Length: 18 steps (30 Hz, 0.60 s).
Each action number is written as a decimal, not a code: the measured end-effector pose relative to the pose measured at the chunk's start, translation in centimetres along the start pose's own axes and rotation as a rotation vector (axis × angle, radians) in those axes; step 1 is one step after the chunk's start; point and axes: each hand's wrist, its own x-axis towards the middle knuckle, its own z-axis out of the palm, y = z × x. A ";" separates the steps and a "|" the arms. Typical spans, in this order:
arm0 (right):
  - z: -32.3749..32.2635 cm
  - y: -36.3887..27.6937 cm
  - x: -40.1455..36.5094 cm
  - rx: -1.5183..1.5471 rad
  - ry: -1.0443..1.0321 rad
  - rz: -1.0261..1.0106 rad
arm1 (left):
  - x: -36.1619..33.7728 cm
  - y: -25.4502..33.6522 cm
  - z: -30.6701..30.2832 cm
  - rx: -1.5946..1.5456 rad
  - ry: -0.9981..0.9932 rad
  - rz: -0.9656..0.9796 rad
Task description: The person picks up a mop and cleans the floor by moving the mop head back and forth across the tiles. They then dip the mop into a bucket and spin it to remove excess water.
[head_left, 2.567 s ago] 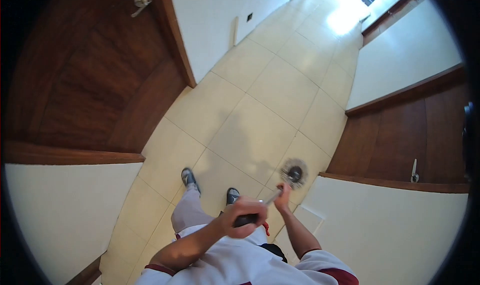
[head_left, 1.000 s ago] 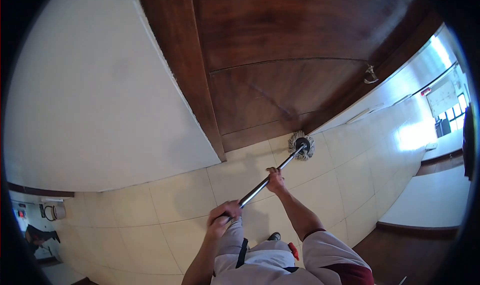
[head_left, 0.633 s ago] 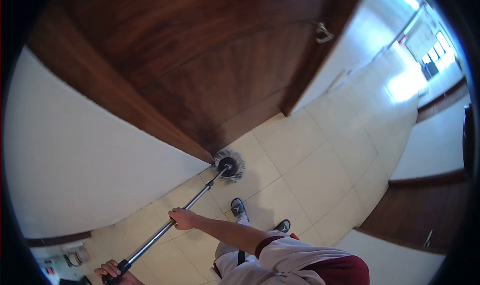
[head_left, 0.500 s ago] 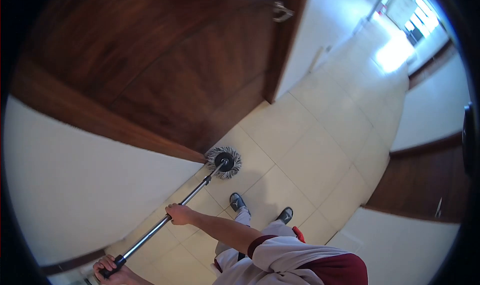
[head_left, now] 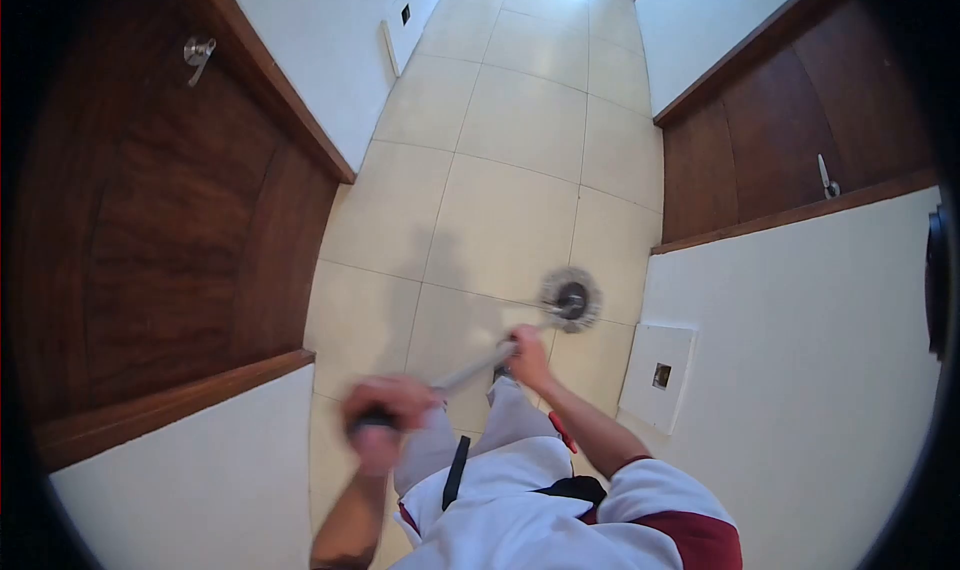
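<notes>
Both my hands are on a round string mop. My left hand (head_left: pixel 392 408), blurred by motion, is wrapped round the black grip (head_left: pixel 372 420) at the top end of the handle. Lower down, my right hand (head_left: pixel 528 358) closes round the metal mop handle (head_left: pixel 472 372). The mop head (head_left: pixel 572 300), with grey strings round a black disc, rests on the tiled floor (head_left: pixel 510 215) towards the right-hand wall. It is smeared by motion. A dark slipper shows partly just below my right hand.
A brown wooden door (head_left: pixel 170 230) stands shut on the left. On the right is another brown door (head_left: pixel 770 120) with a metal handle. A white panel with an outlet hole (head_left: pixel 661 375) sits low on the right wall. The corridor floor runs ahead.
The mop head has swung from the left door's corner across the floor towards the right wall. Both hands keep hold of the handle. My view has turned along the corridor.
</notes>
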 end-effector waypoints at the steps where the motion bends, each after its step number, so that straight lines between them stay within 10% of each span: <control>1: -1.0 3.6 -1.3 -0.058 0.059 0.003 | -1.5 -2.4 0.7 -0.044 -0.092 -0.125; 5: -0.6 6.2 -2.5 -0.104 0.091 0.059 | -5.3 -4.1 -0.6 -0.047 -0.017 -0.316; 13: 19.0 -21.8 0.5 0.244 -0.632 -0.392 | -8.8 21.3 -9.3 0.394 0.522 0.336; 18: 27.2 -28.0 5.6 0.248 -0.789 -0.636 | -10.4 20.9 -11.2 0.724 0.813 0.480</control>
